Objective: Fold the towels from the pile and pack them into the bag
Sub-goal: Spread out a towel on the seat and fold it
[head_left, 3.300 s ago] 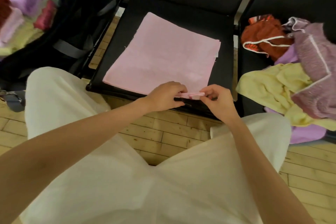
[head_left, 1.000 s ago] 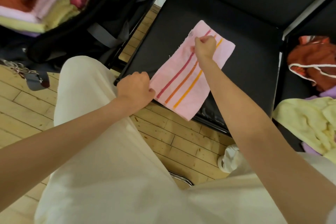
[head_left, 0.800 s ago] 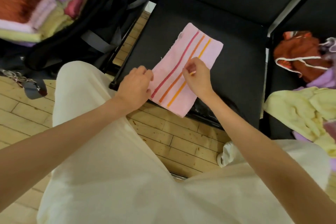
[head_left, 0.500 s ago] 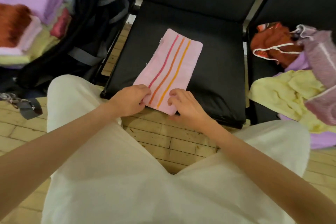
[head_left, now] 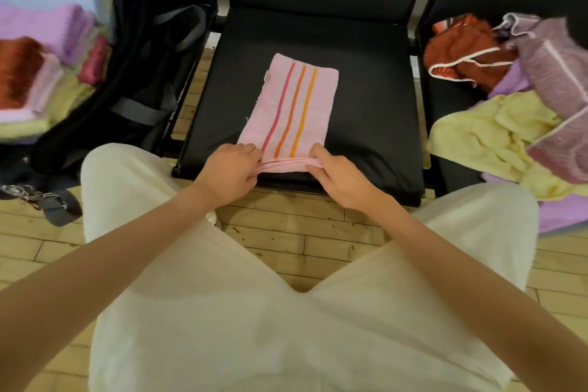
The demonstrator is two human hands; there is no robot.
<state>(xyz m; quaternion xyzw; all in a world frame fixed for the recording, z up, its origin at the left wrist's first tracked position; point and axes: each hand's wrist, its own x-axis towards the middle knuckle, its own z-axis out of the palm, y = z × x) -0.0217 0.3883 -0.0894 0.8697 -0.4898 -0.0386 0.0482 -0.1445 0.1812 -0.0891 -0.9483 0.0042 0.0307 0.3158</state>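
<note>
Far left, the open black fabric bag point(head_left: 95, 99) sits on the floor beside the chair, and the folded towels already inside it point(head_left: 41, 51) are stacked in lilac, rust, pale yellow and pale blue.

On the black padded chair seat point(head_left: 366, 111) lies the narrow pink terry towel with three red and orange stripes point(head_left: 292, 105), folded to a long strip that runs from the seat's middle to its front edge. The left hand point(head_left: 230, 170) pinches the near left corner of that strip, fingers curled under the layers and thumb on top. The right hand point(head_left: 337, 173) does the same at the near right corner, and between them the near edge is lifted off the front edge of the seat, showing several thin layers stacked.

It looks light and limp to me, the kind of cloth that sags wherever nobody holds it, so both near corners together are the sensible hold, with all layers trapped in the pinch or they will slide apart. I'd guess it needs carrying over to the far end to halve it.

On the next seat to the right, the loose pile of unfolded towels point(head_left: 502, 124) waits, yellow, rust and mauve tangled together.
</note>
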